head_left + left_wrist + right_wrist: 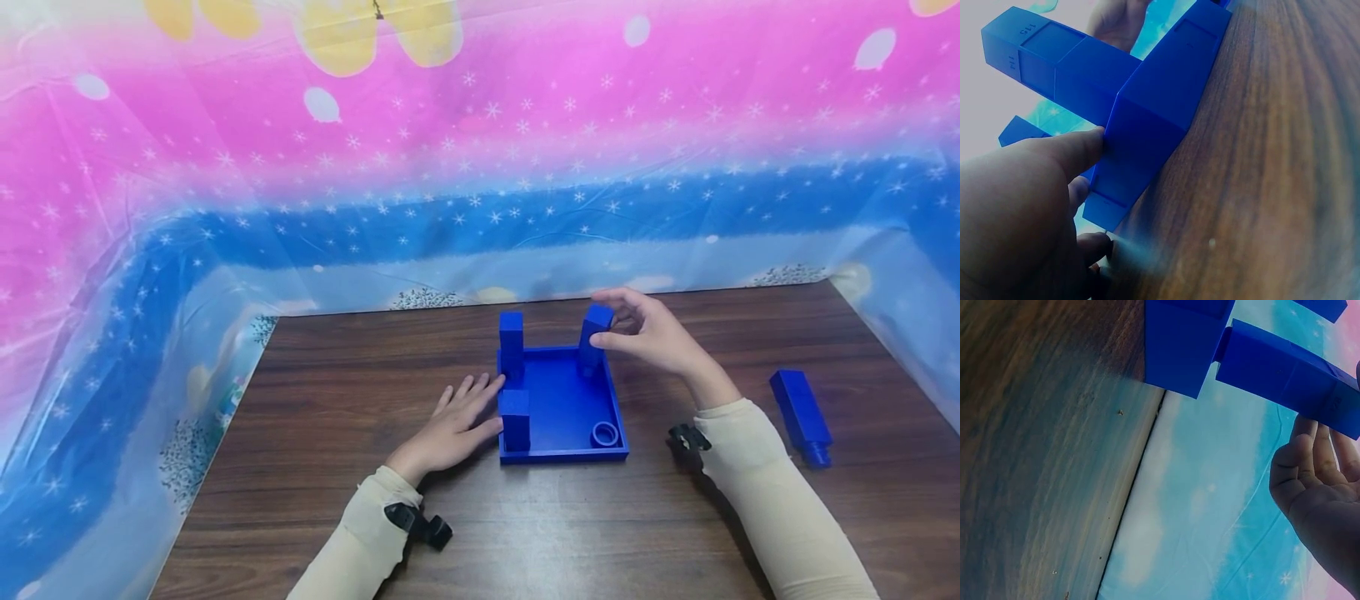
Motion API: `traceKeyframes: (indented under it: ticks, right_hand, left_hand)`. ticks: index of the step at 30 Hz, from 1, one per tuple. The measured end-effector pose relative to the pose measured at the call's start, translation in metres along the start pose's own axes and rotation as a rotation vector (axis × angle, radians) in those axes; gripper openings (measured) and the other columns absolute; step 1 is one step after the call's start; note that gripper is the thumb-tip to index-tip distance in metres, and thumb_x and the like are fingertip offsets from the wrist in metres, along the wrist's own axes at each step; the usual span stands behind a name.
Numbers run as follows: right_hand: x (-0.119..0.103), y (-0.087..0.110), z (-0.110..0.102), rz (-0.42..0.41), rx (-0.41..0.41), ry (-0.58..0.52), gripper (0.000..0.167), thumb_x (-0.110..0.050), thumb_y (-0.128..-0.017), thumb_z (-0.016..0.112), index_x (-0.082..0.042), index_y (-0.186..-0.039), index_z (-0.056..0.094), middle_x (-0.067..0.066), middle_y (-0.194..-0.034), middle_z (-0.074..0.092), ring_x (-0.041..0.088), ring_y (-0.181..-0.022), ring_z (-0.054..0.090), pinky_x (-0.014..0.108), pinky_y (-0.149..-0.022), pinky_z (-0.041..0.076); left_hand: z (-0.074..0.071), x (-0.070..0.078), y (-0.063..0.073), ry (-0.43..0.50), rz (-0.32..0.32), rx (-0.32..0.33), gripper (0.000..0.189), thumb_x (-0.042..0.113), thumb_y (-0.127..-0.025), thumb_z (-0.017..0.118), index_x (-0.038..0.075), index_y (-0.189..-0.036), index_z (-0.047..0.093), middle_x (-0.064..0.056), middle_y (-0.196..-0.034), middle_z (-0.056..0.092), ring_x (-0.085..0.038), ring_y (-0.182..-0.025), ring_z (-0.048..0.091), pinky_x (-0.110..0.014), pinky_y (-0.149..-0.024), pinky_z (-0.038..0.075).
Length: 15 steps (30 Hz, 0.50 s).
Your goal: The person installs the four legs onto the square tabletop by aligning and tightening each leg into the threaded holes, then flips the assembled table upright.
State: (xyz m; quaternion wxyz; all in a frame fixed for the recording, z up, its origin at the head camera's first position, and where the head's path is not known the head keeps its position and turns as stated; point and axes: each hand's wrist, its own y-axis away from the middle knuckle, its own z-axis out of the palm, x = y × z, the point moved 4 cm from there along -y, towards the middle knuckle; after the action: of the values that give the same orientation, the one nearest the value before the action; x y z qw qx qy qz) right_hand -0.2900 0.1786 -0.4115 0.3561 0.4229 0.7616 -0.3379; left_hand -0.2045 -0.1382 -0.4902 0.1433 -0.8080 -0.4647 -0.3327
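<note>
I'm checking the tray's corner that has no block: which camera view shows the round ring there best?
The head view: it looks down into the blue tray, so the round ring shows unobstructed in the near right corner. Neither wrist view shows the ring; both see the tray low from outside, its walls hiding the inside.

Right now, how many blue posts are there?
4: near-left post and far-left post on the tray, third post held by the right hand, fourth post lying on the table.

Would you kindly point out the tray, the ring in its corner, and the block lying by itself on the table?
Tray (564, 410), head view: its bare floor.
Ring (605, 444), head view: its near edge.
Block (801, 407), head view: its long side.
</note>
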Motion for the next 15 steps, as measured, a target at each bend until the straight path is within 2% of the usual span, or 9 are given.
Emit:
traceKeyframes:
  ticks: [6, 15]
  right_hand:
    - [0.0003, -0.0005, 0.0007, 0.001, -0.008, -0.009, 0.063, -0.014, -0.092, 0.084, -0.002, -0.148, 0.057, 0.015, -0.135, 0.067, 0.027, -0.106, 0.066, 0.034, -0.09, 0.055]
    - [-0.0003, 0.0012, -0.0027, -0.022, -0.069, -0.048, 0.07, -0.006, -0.091, 0.084, -0.001, -0.152, 0.051, 0.02, -0.142, 0.062, 0.033, -0.128, 0.059, 0.053, -0.1, 0.053]
  left_hand:
    - [-0.0005, 0.0008, 0.0003, 0.002, -0.001, -0.002, 0.069, 0.048, -0.112, 0.047, 0.026, -0.171, 0.021, -0.012, -0.175, 0.016, -0.032, -0.163, 0.001, -0.057, -0.128, -0.006]
    - [-0.001, 0.0013, 0.001, 0.006, 0.0, -0.007, 0.069, 0.048, -0.112, 0.046, 0.026, -0.171, 0.02, -0.012, -0.175, 0.016, -0.031, -0.163, 0.0, -0.056, -0.128, -0.006]
